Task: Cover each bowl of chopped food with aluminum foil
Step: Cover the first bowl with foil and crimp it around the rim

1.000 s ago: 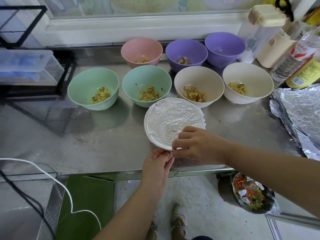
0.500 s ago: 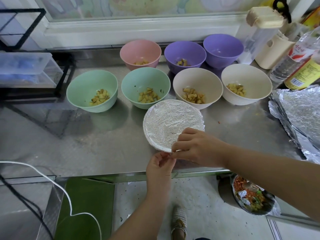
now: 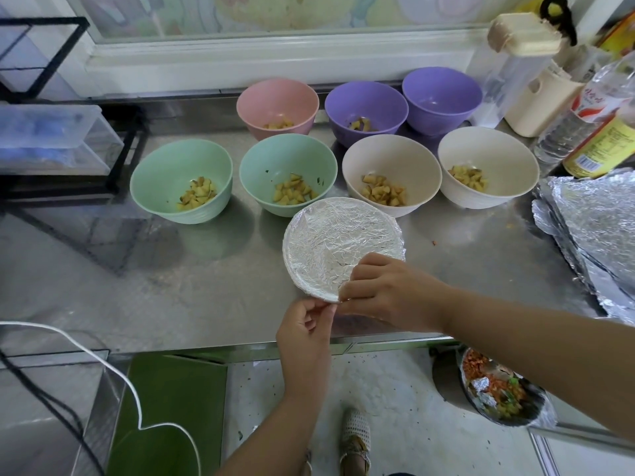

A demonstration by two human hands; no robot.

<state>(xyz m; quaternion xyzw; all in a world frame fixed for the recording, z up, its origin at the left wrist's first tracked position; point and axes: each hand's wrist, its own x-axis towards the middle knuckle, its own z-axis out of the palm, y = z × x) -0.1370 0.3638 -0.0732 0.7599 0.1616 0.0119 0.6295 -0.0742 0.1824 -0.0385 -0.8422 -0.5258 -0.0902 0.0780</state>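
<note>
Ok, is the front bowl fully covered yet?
Covered: crumpled foil spans its whole visible rim. The left hand and right hand pinch the near edge, hiding that bit.

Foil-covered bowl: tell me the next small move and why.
Probably finish crimping the foil under the near rim, then let go. Both the left hand and right hand pinch its edge there; elsewhere it looks tucked, and seven bowls behind stand uncovered.

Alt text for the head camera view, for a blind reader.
The left hand and right hand pinch the foil at the near rim of a covered bowl on a steel counter. Behind it stand seven uncovered bowls, six showing chopped food.
</note>
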